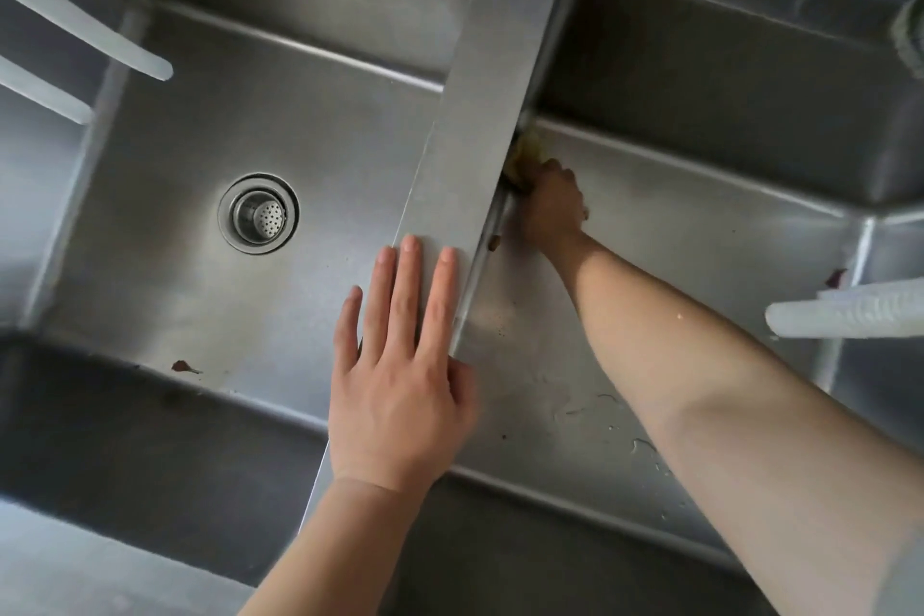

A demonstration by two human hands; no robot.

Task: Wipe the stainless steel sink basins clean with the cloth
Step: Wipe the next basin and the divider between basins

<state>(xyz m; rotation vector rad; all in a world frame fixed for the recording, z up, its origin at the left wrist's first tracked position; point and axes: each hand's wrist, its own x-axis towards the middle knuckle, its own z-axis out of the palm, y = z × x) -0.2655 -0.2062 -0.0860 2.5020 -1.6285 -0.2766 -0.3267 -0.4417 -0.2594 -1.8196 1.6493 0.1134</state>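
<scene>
Two stainless steel basins lie below me, split by a flat steel divider. My left hand rests flat on the divider's near end, fingers straight. My right hand reaches down into the right basin and grips a yellowish cloth, pressing it into the far left corner against the divider wall. Most of the cloth is hidden by the hand and the divider's lip. The left basin has a round strainer drain.
White hose ends hang at the left and over the right basin's edge. A reddish scrap lies at the left basin's near edge, another at the right. Water drops and small brown specks dot the right basin floor.
</scene>
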